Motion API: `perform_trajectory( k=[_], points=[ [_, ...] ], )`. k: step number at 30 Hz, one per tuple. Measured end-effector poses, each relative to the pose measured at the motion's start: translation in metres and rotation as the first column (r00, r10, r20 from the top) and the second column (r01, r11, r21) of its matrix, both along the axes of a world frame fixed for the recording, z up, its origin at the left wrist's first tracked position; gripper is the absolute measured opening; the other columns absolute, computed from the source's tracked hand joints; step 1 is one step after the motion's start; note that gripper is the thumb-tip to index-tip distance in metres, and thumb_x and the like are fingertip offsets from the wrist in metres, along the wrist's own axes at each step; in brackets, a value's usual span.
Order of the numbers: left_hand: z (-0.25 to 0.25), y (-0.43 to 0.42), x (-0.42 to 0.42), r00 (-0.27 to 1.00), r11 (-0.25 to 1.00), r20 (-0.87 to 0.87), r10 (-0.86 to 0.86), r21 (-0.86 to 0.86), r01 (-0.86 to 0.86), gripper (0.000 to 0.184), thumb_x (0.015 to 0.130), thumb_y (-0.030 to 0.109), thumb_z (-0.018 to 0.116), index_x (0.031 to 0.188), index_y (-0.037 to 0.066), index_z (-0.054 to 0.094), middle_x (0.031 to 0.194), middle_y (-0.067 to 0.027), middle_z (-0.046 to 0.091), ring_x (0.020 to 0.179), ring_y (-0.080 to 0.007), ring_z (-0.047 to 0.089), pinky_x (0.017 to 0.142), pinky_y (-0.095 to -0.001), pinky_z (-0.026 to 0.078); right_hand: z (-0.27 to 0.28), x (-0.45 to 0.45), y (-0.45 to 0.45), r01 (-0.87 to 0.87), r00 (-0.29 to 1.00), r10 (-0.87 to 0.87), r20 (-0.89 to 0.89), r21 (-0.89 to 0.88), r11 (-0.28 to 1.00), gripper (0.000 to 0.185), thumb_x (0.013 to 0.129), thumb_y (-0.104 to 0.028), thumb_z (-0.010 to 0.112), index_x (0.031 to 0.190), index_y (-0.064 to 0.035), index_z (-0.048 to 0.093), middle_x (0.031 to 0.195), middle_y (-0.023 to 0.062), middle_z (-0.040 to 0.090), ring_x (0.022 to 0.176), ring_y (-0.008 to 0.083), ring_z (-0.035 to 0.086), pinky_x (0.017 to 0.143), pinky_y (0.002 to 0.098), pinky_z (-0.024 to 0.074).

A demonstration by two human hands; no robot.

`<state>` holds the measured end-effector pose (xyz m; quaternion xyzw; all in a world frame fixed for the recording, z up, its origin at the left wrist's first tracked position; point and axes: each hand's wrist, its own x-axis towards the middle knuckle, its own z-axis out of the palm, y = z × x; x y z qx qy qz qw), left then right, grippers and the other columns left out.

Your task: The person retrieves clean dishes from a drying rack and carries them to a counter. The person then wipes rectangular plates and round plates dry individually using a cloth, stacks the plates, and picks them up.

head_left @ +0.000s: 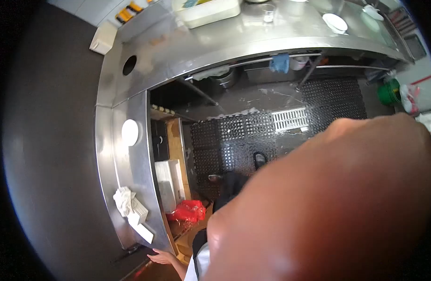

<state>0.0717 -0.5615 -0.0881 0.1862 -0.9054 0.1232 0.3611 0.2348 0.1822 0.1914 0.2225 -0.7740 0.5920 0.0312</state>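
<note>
the silver-grey table (146,187) carries a plain white plate (130,132) and, nearer, a white flat piece (144,232). the bag (189,211) below is bright red. the floor mat (232,129) is black with a grid of holes, the drain grate (290,120) white with dark slots. at far right the bucket (389,92) is green; the left wall (47,122) is dark grey.

A large, bare, blurred limb (337,201), too close for us to tell hand from arm, hides part of the black perforated floor mat (243,133). The upper edge crops the cream rectangular tub (213,18); we cannot identify its contents.
</note>
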Motion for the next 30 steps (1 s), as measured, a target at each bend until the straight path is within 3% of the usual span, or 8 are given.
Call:
perform_trajectory(
  k=[5,12,17,22,25,27,28,30],
  points=[
    [-0.008,-0.017,0.046,0.988,0.972,0.078,0.136,0.183,-0.148,0.061,0.106,0.043,0.059,0.147,-0.001,0.052,0.145,-0.0234,0.058,0.131,-0.0409,0.056,0.112,-0.0492,0.044,0.03,-0.073,-0.021,-0.183,0.967,0.2,-0.157,0.118,0.976,0.038,0.083,-0.023,0.085,0.111,-0.002,0.071,0.104,0.0118,0.073,0.095,0.0262,0.069,0.079,0.0369,0.0566],
    [-0.008,0.048,0.026,0.955,0.907,-0.06,-0.29,0.301,0.294,0.058,0.105,0.036,0.063,0.147,-0.003,0.052,0.145,-0.0244,0.057,0.132,-0.0406,0.055,0.114,-0.0478,0.042,0.053,-0.149,-0.096,-0.419,0.855,0.463,-0.233,0.215,0.882,0.041,0.082,-0.023,0.084,0.115,-0.0023,0.07,0.107,0.0129,0.072,0.097,0.0286,0.069,0.081,0.0384,0.0571],
    [0.02,0.134,0.036,0.989,0.852,-0.089,-0.122,0.501,0.15,0.056,0.105,0.026,0.061,0.15,-0.003,0.047,0.151,-0.0261,0.05,0.14,-0.0418,0.048,0.118,-0.049,0.036,0.074,-0.182,-0.151,-0.626,0.696,0.691,-0.197,0.305,0.718,0.043,0.082,-0.024,0.084,0.117,-0.0025,0.07,0.109,0.0137,0.072,0.099,0.0303,0.069,0.081,0.0395,0.0575],
    [0.011,0.143,0.041,0.993,0.758,-0.113,0.031,0.65,0.051,0.062,0.099,0.023,0.069,0.152,0.0,0.047,0.154,-0.0218,0.049,0.143,-0.0391,0.046,0.12,-0.0476,0.035,0.08,-0.244,-0.206,-0.612,0.656,0.735,-0.173,0.447,0.652,0.046,0.082,-0.024,0.084,0.119,-0.0027,0.069,0.111,0.0145,0.072,0.1,0.0319,0.069,0.082,0.0405,0.0578],
    [0.022,0.149,0.027,0.998,0.753,-0.068,0.012,0.657,0.036,0.069,0.094,0.025,0.076,0.152,0.0,0.047,0.155,-0.0205,0.049,0.144,-0.0387,0.046,0.12,-0.0469,0.035,0.049,-0.299,-0.239,-0.465,0.739,0.651,-0.17,0.571,0.677,0.047,0.081,-0.025,0.084,0.121,-0.0029,0.069,0.112,0.0149,0.071,0.101,0.033,0.069,0.083,0.0412,0.058],
    [0.026,0.146,0.0,0.996,0.696,-0.08,-0.035,0.713,0.082,0.077,0.088,0.027,0.082,0.151,0.0,0.047,0.155,-0.0218,0.048,0.143,-0.0393,0.046,0.12,-0.0471,0.035,-0.004,-0.35,-0.277,-0.323,0.798,0.567,-0.202,0.652,0.686,0.047,0.083,-0.03,0.082,0.121,-0.0044,0.069,0.129,0.0173,0.067,0.117,0.0393,0.064,0.096,0.0468,0.0542],
    [0.027,0.14,-0.023,0.993,0.671,-0.103,-0.054,0.732,0.112,0.081,0.085,0.028,0.085,0.151,0.0,0.047,0.155,-0.0224,0.048,0.143,-0.0396,0.046,0.12,-0.0472,0.035,-0.034,-0.381,-0.3,-0.342,0.802,0.562,-0.203,0.615,0.711,0.054,0.081,-0.031,0.083,0.124,-0.0009,0.069,0.133,0.0288,0.064,0.126,0.0435,0.06,0.104,0.049,0.0515],
    [0.032,0.131,-0.068,0.988,0.707,-0.1,-0.121,0.69,0.157,0.098,0.074,0.031,0.093,0.153,0.0,0.044,0.158,-0.0239,0.043,0.146,-0.0408,0.042,0.122,-0.0484,0.033,-0.088,-0.437,-0.359,-0.355,0.826,0.542,-0.156,0.602,0.715,0.063,0.085,-0.041,0.082,0.133,-0.0043,0.066,0.146,0.0283,0.056,0.134,0.0441,0.055,0.11,0.0506,0.0475]
  ],
)
